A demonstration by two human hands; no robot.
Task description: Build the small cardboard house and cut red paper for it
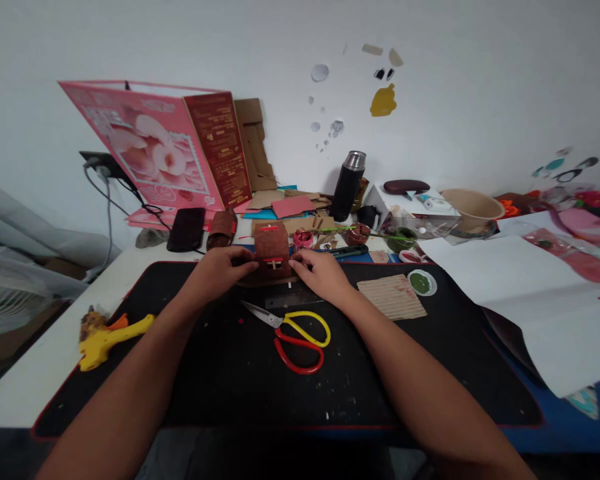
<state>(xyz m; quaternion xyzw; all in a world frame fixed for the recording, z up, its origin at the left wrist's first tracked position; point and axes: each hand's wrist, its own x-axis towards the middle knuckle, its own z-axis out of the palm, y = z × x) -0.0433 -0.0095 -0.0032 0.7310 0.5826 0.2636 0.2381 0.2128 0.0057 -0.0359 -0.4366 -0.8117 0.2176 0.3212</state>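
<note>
A small brown cardboard model house [271, 248] with red trim stands at the far middle of the black mat [220, 373]. My left hand [223, 267] grips its left side with curled fingers. My right hand [316, 272] pinches its right side at the base. Scissors [293, 331] with one yellow and one red handle lie on the mat just in front of my hands. A metal ruler [293, 299] lies under my right hand.
A yellow glue gun [105, 335] lies at the mat's left edge. Corrugated cardboard [391, 296] and a green paint lid [421, 283] sit to the right. Behind stand a pink bag [150, 143], a black flask [349, 185], a phone [186, 229], a bowl [473, 207] and white paper [540, 293].
</note>
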